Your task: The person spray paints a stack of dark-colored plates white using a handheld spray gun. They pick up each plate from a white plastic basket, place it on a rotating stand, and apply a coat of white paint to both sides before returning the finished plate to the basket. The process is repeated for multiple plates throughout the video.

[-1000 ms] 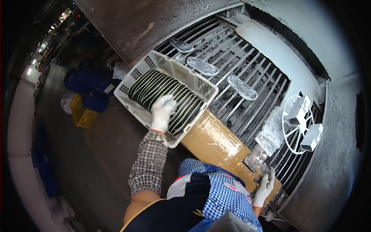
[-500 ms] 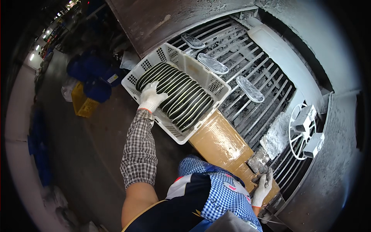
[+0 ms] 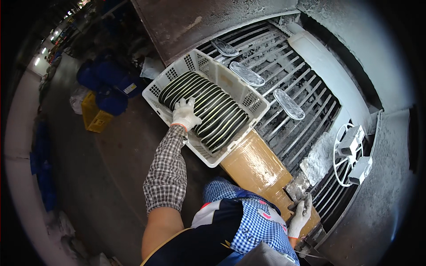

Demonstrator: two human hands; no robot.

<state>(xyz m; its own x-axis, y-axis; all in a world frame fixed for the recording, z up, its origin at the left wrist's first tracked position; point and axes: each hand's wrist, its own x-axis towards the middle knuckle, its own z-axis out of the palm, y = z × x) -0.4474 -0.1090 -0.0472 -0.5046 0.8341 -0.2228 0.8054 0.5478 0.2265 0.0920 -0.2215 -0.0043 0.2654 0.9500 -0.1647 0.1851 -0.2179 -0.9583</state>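
A white plastic crate (image 3: 202,153) holds a tight row of black shoe soles (image 3: 204,106) with pale edges, standing side by side. My left hand (image 3: 185,114), in a white knit glove, lies over the near side of this row with its fingers spread, touching the soles. My right hand (image 3: 301,217), also gloved and with grey-stained fingertips, is at the near end of a tape-covered cardboard sheet (image 3: 255,162). Its fingers are curled in beside a grey crusted block (image 3: 297,187); what they hold, if anything, is hidden.
Several silvery sole-shaped pieces (image 3: 289,104) rest on a slatted metal rack (image 3: 284,82) beyond the crate. A white handwheel-like turntable (image 3: 348,155) carrying two box-shaped blocks stands at the right. Grey metal walls (image 3: 386,177) enclose the rack. A yellow crate (image 3: 95,117) with blue bundles sits on the floor at left.
My left hand has slid slightly right and down along the soles. The whole view has shifted a little; my right hand stays at the same place by the cardboard.
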